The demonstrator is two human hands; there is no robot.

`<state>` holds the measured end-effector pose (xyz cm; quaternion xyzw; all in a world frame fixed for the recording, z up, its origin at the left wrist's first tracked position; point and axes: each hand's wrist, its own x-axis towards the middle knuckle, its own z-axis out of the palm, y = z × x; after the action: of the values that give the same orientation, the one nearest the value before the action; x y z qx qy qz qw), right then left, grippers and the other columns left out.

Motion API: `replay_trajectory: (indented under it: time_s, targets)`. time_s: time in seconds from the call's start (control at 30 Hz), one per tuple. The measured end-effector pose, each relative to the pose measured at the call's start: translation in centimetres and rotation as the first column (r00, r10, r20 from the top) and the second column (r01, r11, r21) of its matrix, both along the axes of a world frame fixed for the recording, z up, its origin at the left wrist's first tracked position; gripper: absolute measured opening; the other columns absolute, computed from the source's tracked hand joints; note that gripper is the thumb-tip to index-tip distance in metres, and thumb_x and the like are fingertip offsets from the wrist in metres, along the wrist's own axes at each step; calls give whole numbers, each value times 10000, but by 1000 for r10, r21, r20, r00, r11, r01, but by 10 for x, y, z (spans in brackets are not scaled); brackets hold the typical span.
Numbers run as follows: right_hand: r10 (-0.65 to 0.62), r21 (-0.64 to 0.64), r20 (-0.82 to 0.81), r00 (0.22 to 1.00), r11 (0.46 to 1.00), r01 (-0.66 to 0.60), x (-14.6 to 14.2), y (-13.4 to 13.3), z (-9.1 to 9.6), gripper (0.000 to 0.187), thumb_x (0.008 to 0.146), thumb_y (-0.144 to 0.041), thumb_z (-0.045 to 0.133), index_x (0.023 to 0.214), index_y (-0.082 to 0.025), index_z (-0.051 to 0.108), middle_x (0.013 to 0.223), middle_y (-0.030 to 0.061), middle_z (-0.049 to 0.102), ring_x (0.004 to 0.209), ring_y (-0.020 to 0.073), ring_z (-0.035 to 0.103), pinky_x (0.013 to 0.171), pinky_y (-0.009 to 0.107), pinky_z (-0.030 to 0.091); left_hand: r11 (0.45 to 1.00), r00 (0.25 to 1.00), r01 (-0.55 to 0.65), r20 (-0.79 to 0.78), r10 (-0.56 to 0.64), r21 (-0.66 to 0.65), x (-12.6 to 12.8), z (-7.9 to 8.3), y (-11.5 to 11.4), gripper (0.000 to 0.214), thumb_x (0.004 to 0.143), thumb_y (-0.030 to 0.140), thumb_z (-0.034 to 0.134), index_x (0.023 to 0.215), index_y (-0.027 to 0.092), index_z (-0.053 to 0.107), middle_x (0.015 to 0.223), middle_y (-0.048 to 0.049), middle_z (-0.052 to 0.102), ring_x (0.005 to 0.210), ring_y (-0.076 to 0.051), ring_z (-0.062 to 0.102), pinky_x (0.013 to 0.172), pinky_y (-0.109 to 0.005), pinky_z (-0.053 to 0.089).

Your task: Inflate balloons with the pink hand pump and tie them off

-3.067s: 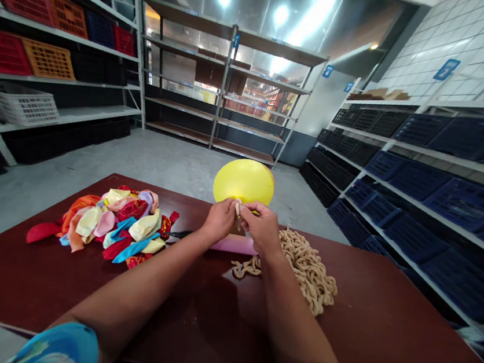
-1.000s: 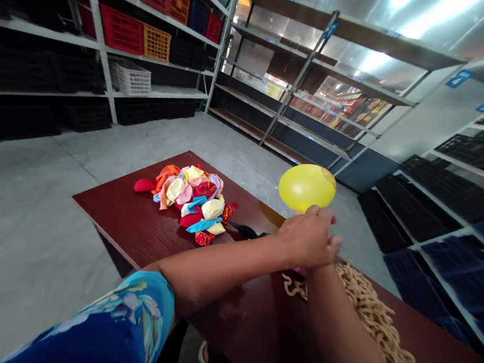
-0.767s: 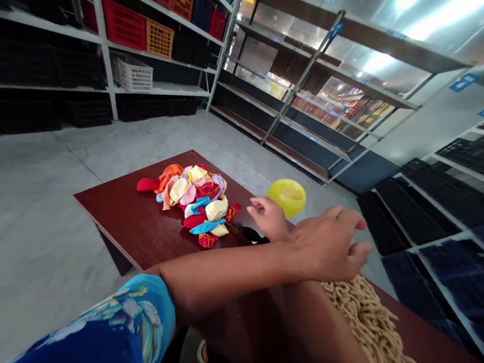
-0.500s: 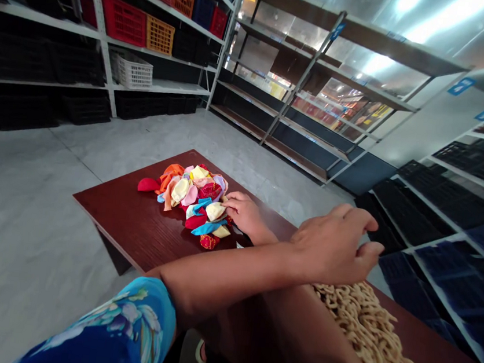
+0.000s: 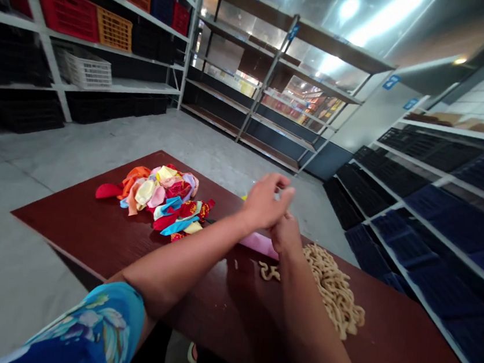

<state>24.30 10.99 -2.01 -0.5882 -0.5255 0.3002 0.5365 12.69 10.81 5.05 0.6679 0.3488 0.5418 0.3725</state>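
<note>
My left hand [image 5: 267,202], its arm in a blue flowered sleeve, is raised over the table with bent fingers, the thumb close to the fingertips. Just below and to its right, my right hand [image 5: 286,232] is curled, its fingers mostly hidden. What either hand holds cannot be made out. A pink strip [image 5: 261,244] lies under my hands, beside the right wrist. To the left is a heap of small coloured cloth pieces [image 5: 158,189]. On the right lies a pile of tan curled, rope-like pieces [image 5: 332,291], with a loose one [image 5: 269,271] near my right forearm.
The dark red table [image 5: 73,209] stands on a grey floor [image 5: 143,129]. Shelves with crates [image 5: 69,10] rise on the left, a metal rack [image 5: 250,112] stands behind, and dark bins [image 5: 396,245] fill shelving on the right.
My right hand has left the cloth heap and come right, beside my left hand. The arms no longer cross so widely. The view has turned right, and the pink strip now shows.
</note>
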Motion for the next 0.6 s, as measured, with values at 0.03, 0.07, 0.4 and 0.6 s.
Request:
replay_trajectory:
  time_s: [0.03,0.07,0.4,0.6]
  targets:
    - [-16,-24,-75,997,1000,14,9,-8,-1,427,711,-593,511,862,-195,546,643,14,623,534,167,578,482,300,470,999,999,-19,30,21,-51,3,-8,9,193,839,294,484,972,161,526,1042,-94,582,915,-170,535,862,-332,415]
    - [-35,-44,-156,987,999,29,16,-15,-2,411,701,-574,534,859,-195,536,642,10,623,512,159,571,466,291,462,991,998,-33,52,40,-131,6,-17,17,196,835,297,496,960,150,530,1035,-101,587,910,-170,539,860,-328,415]
    - [94,159,10,995,983,-95,27,-28,26,297,764,-492,511,746,-202,571,684,-9,603,667,147,565,599,271,463,454,636,772,545,-546,-445,13,-62,20,353,796,408,600,954,92,594,850,-124,662,767,-159,627,704,-289,488]
    - [204,119,424,883,953,-278,24,-21,42,320,806,-423,461,599,-203,565,742,0,610,756,142,543,739,280,429,387,634,754,432,-642,-531,-10,-62,21,311,735,329,683,912,85,604,692,-75,632,548,-112,566,505,-226,416]
